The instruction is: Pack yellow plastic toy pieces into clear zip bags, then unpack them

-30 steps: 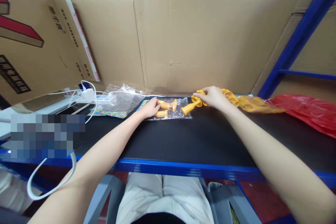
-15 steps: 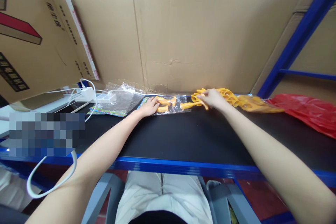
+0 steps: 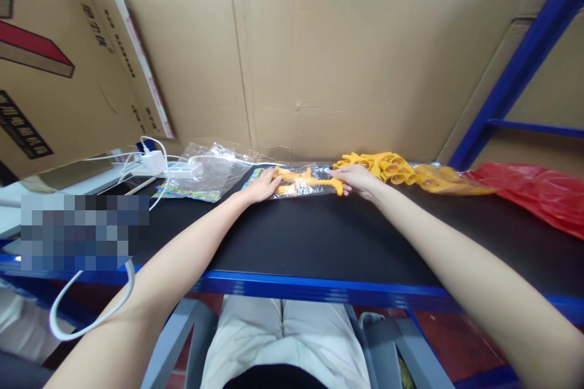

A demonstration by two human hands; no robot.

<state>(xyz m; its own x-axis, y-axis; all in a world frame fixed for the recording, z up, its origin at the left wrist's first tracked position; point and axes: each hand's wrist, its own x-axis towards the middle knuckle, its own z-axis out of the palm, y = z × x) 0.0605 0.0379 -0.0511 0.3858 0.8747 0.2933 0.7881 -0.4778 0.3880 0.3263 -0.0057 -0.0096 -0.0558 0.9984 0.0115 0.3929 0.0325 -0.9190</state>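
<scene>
My left hand (image 3: 263,186) holds the left end of a clear plastic bag (image 3: 314,192) with a colourful printed edge, its fingers closed on it. Inside lie several orange plastic pieces (image 3: 286,189). My right hand (image 3: 359,179) grips the wider, branched end of another orange plastic piece (image 3: 336,185), whose thin shaft points left over or into the bag; which of these I cannot tell. Just beyond my right hand is a pile of similar orange pieces (image 3: 393,168), some with round hollow ends.
Empty clear bags (image 3: 214,170) lie at left beside a white charger and cables (image 3: 154,162). Orange pieces in clear wrap (image 3: 442,181) and a red plastic bag (image 3: 533,194) lie at right. Cardboard (image 3: 356,61) walls the back of the black tabletop (image 3: 319,237).
My right hand has moved left from the pile, bringing an orange piece over to the bag. My left hand stays on the bag's left end.
</scene>
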